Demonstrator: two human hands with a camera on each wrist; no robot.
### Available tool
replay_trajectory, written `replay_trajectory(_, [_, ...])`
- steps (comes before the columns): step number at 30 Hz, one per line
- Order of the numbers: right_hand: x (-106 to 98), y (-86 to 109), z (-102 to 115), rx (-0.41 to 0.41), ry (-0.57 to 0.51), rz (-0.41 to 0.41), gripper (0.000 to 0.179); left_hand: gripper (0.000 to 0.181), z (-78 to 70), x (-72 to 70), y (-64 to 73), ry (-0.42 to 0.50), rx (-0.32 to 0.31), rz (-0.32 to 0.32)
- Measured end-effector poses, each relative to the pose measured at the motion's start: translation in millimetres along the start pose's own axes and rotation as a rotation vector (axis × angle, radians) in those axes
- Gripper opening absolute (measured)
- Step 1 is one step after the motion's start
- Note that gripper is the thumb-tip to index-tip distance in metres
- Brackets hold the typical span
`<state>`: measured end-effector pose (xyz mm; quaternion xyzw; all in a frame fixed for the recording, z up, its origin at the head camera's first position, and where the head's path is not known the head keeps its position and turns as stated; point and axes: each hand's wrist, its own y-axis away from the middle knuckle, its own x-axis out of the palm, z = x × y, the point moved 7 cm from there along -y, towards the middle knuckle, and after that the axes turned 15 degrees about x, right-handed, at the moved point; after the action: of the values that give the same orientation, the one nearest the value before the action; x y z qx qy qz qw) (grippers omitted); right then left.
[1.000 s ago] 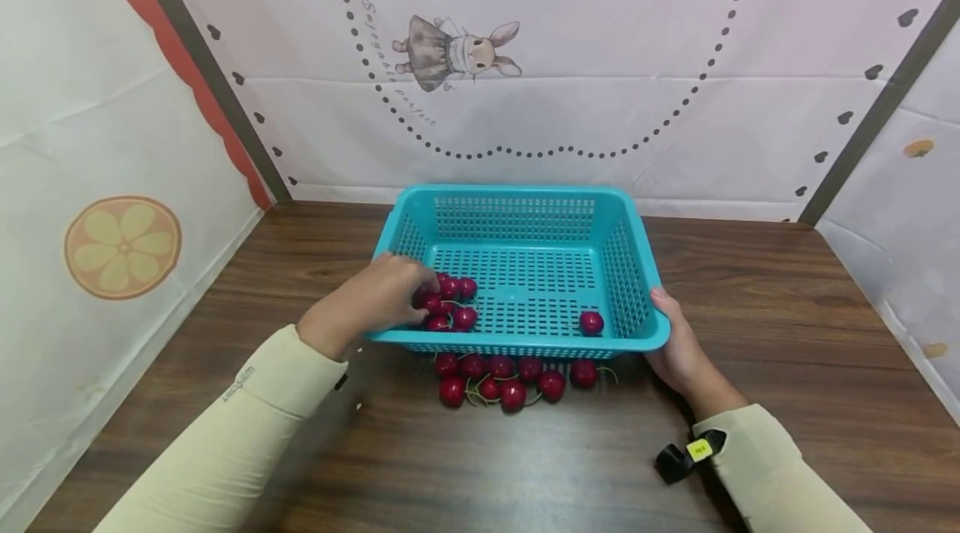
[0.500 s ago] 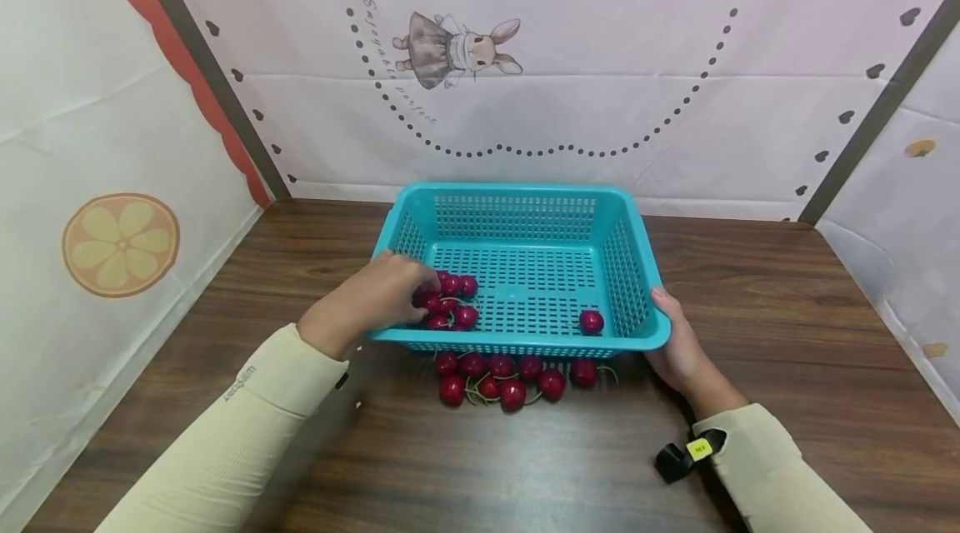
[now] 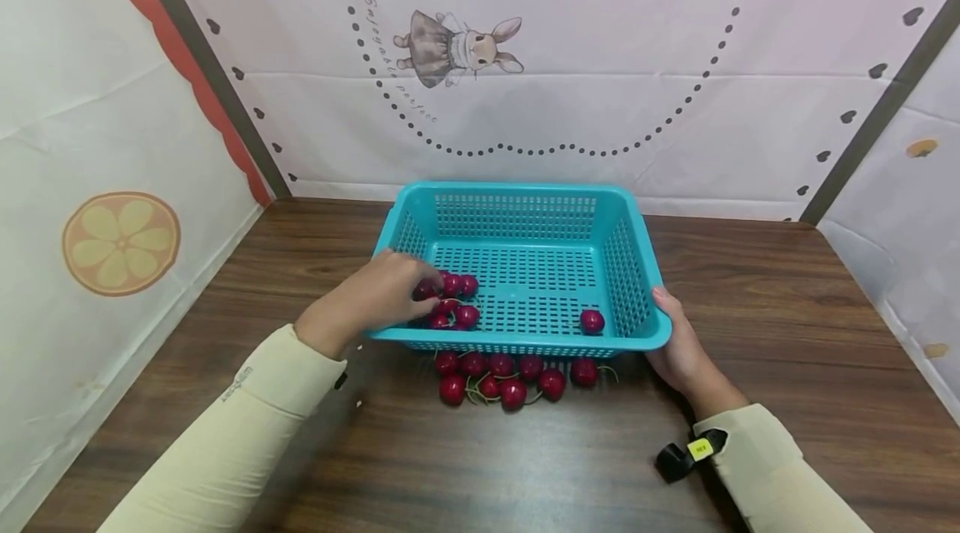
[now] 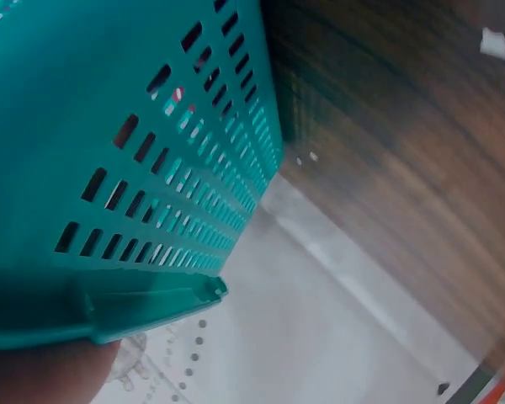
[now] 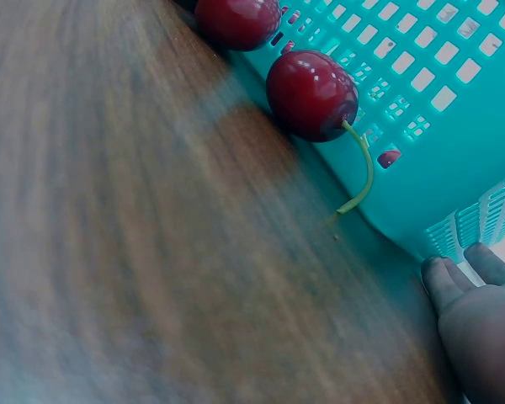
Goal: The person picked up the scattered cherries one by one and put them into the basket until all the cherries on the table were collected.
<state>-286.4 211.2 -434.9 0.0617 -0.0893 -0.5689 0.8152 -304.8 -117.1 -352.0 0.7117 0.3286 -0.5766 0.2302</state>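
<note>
A turquoise plastic basket (image 3: pixel 517 343) with slotted walls stands on the wooden table. My left hand (image 3: pixel 378 291) reaches over its left front rim, fingers and thumb curled round a dark red cherry (image 3: pixel 423 290) at the edge of a small cluster of cherries (image 3: pixel 467 316). The fingertips are partly hidden among the fruit. At the right front corner my right hand (image 3: pixel 678 350) grips the basket, thumb on the rim, fingers against the outer wall in the right wrist view. A single cherry (image 3: pixel 592 321) lies inside near that corner. The left wrist view shows mostly the basket's outer wall (image 4: pixel 151 168).
Several stemmed cherries (image 3: pixel 513 394) lie on the table (image 3: pixel 480 475) along the basket's front. One with a green stem (image 5: pixel 311 95) is close to the wall in the right wrist view. A printed white cloth (image 3: pixel 570 100) encloses the back and sides.
My left thumb has moved up and inward toward the fingers, round a cherry in the cluster. The right hand and the basket have stayed where they were.
</note>
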Motion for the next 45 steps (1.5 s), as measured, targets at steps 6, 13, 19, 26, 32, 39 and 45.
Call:
replay_trajectory(6, [2, -0.1, -1, 0.011, -0.008, 0.000, 0.070, 0.021, -7.0, -12.8, 7.8, -0.050, -0.001, -0.153])
replay_trajectory(13, [1, -0.2, 0, 0.006, -0.011, -0.007, 0.070, 0.024, -62.6, -38.4, 31.2, -0.272, 0.121, -0.399])
replay_trajectory(19, [2, 0.3, 1, 0.006, -0.012, -0.005, 0.070, 0.026, -99.2, -29.9, 50.4, -0.326, 0.192, -0.414])
replay_trajectory(26, [3, 0.5, 3, 0.000, -0.023, -0.003, 0.070, 0.022, -118.9, -0.1, 62.6, -0.329, 0.232, -0.325])
replay_trajectory(32, [1, 0.9, 3, 0.007, -0.016, -0.006, 0.070, 0.022, -115.0, 22.6, 62.2, -0.354, 0.223, -0.249])
replay_trajectory(39, [1, 0.4, 3, 0.008, -0.011, -0.005, 0.071, 0.026, -104.1, 38.0, 59.7, -0.416, 0.141, -0.194])
replay_trajectory(45, [1, 0.3, 2, 0.018, -0.009, -0.014, 0.072, 0.033, -99.2, 44.2, 58.4, -0.420, 0.101, -0.164])
